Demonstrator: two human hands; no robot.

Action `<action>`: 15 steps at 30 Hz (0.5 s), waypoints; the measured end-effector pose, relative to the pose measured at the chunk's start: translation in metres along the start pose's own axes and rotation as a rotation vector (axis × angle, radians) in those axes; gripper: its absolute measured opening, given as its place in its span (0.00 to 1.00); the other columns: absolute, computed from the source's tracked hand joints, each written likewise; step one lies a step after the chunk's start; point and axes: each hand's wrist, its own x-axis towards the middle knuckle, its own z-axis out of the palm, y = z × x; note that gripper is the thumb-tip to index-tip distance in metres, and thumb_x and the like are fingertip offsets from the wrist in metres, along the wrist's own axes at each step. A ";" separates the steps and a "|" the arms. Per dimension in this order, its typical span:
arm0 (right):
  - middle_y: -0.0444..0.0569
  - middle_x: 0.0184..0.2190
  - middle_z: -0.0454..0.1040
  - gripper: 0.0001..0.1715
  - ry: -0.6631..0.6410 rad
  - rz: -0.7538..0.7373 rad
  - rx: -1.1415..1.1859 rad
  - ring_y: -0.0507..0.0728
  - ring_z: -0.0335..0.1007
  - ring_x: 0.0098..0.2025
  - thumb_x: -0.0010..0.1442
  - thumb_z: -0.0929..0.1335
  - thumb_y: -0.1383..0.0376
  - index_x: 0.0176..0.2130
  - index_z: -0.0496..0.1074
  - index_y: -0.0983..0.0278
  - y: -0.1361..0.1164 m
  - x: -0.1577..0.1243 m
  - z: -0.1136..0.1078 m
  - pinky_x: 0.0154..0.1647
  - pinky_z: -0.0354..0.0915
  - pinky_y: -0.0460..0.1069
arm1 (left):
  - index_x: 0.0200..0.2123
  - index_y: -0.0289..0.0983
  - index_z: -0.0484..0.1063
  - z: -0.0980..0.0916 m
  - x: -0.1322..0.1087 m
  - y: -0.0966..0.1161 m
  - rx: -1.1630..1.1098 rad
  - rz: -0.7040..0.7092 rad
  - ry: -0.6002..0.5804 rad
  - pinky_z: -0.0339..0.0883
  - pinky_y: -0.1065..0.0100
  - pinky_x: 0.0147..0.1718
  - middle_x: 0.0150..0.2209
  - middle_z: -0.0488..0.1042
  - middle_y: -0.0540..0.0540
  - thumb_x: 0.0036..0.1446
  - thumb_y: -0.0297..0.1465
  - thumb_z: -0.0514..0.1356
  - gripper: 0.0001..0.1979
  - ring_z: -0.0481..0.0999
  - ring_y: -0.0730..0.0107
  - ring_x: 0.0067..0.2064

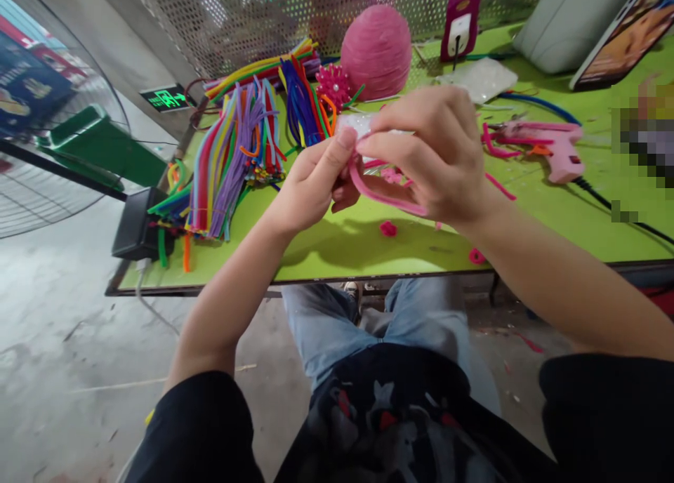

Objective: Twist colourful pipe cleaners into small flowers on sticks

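Green table [253, 255], grey floor [78, 314], bin [100, 146] at ten o'clock. Above the table, left hand [314, 184] and right hand [453, 160] grip a bowed pink pipe cleaner [384, 200], its length running from ten toward four o'clock.

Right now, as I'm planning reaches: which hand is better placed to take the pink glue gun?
Probably the right hand: the pink glue gun lies to its right, farther from the left hand. Both hands hold the pink strip, though.

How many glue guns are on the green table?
1: the pink glue gun, lying to the right of the person's right hand. Another could be hidden.
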 end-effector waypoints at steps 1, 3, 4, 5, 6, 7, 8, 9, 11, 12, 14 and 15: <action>0.45 0.58 0.85 0.13 -0.030 0.003 0.012 0.66 0.82 0.59 0.79 0.71 0.53 0.60 0.78 0.46 0.000 -0.001 -0.001 0.62 0.75 0.62 | 0.24 0.43 0.59 0.000 0.001 -0.001 0.010 0.001 0.001 0.50 0.72 0.11 0.15 0.51 0.59 0.66 0.64 0.67 0.36 0.54 0.80 0.14; 0.44 0.55 0.86 0.10 -0.028 0.023 0.025 0.66 0.83 0.59 0.79 0.70 0.53 0.57 0.79 0.46 -0.001 -0.002 0.000 0.62 0.74 0.62 | 0.24 0.44 0.59 0.000 0.002 -0.006 0.063 0.026 0.005 0.51 0.72 0.12 0.15 0.52 0.58 0.70 0.62 0.64 0.35 0.56 0.79 0.15; 0.44 0.53 0.87 0.09 -0.023 0.034 0.013 0.65 0.83 0.57 0.79 0.70 0.53 0.55 0.79 0.47 -0.001 -0.002 0.002 0.61 0.75 0.62 | 0.24 0.43 0.60 0.000 0.002 -0.008 0.095 0.036 0.010 0.50 0.72 0.12 0.16 0.53 0.57 0.72 0.61 0.62 0.35 0.57 0.79 0.15; 0.44 0.50 0.87 0.09 0.003 0.030 -0.012 0.65 0.84 0.55 0.79 0.69 0.53 0.53 0.79 0.48 -0.002 -0.001 0.004 0.58 0.76 0.62 | 0.24 0.43 0.60 0.001 0.001 -0.010 0.126 0.045 0.016 0.50 0.71 0.13 0.16 0.54 0.57 0.74 0.60 0.61 0.34 0.57 0.79 0.15; 0.44 0.48 0.88 0.09 0.037 0.018 -0.041 0.64 0.85 0.53 0.79 0.68 0.53 0.52 0.78 0.50 -0.003 -0.001 0.007 0.56 0.77 0.62 | 0.25 0.43 0.60 0.001 0.001 -0.011 0.152 0.051 0.030 0.50 0.71 0.13 0.16 0.55 0.57 0.76 0.59 0.59 0.34 0.57 0.79 0.15; 0.45 0.46 0.88 0.08 0.071 0.000 -0.061 0.64 0.85 0.51 0.79 0.68 0.54 0.51 0.77 0.52 -0.004 0.000 0.010 0.53 0.77 0.62 | 0.25 0.43 0.60 0.002 0.000 -0.013 0.170 0.052 0.046 0.50 0.70 0.14 0.16 0.55 0.56 0.77 0.59 0.58 0.33 0.57 0.78 0.15; 0.45 0.45 0.88 0.06 0.115 -0.008 -0.056 0.63 0.85 0.49 0.78 0.69 0.56 0.50 0.75 0.53 -0.005 0.001 0.013 0.52 0.78 0.61 | 0.25 0.43 0.60 0.003 -0.001 -0.014 0.178 0.057 0.064 0.50 0.70 0.14 0.16 0.55 0.56 0.77 0.59 0.57 0.33 0.56 0.78 0.15; 0.46 0.45 0.88 0.05 0.143 0.012 -0.017 0.63 0.85 0.48 0.77 0.69 0.58 0.50 0.75 0.54 -0.006 0.003 0.015 0.52 0.78 0.61 | 0.25 0.43 0.60 0.004 -0.001 -0.014 0.180 0.066 0.076 0.50 0.70 0.15 0.16 0.55 0.56 0.77 0.60 0.56 0.34 0.56 0.77 0.16; 0.48 0.45 0.89 0.04 0.203 0.092 0.131 0.62 0.86 0.48 0.76 0.69 0.60 0.48 0.75 0.56 -0.008 0.005 0.017 0.51 0.80 0.60 | 0.25 0.44 0.58 0.005 -0.002 -0.014 0.181 0.084 0.085 0.51 0.69 0.15 0.15 0.53 0.57 0.75 0.63 0.55 0.35 0.56 0.76 0.16; 0.48 0.46 0.89 0.05 0.190 0.154 0.199 0.61 0.86 0.48 0.77 0.68 0.60 0.47 0.76 0.56 -0.009 0.006 0.017 0.52 0.80 0.59 | 0.25 0.44 0.58 0.005 -0.002 -0.014 0.186 0.089 0.083 0.52 0.69 0.15 0.15 0.53 0.57 0.75 0.64 0.55 0.36 0.57 0.75 0.16; 0.49 0.43 0.88 0.10 0.148 0.266 0.270 0.61 0.86 0.47 0.78 0.67 0.58 0.44 0.77 0.56 -0.011 0.008 0.015 0.50 0.80 0.59 | 0.25 0.44 0.58 0.004 -0.002 -0.014 0.200 0.092 0.070 0.53 0.68 0.16 0.15 0.52 0.56 0.73 0.66 0.55 0.36 0.58 0.74 0.17; 0.48 0.41 0.87 0.11 0.123 0.295 0.277 0.61 0.85 0.45 0.77 0.67 0.57 0.42 0.77 0.55 -0.011 0.009 0.014 0.49 0.80 0.59 | 0.25 0.44 0.58 0.003 -0.002 -0.014 0.207 0.092 0.062 0.54 0.68 0.16 0.15 0.53 0.56 0.73 0.66 0.55 0.36 0.59 0.74 0.17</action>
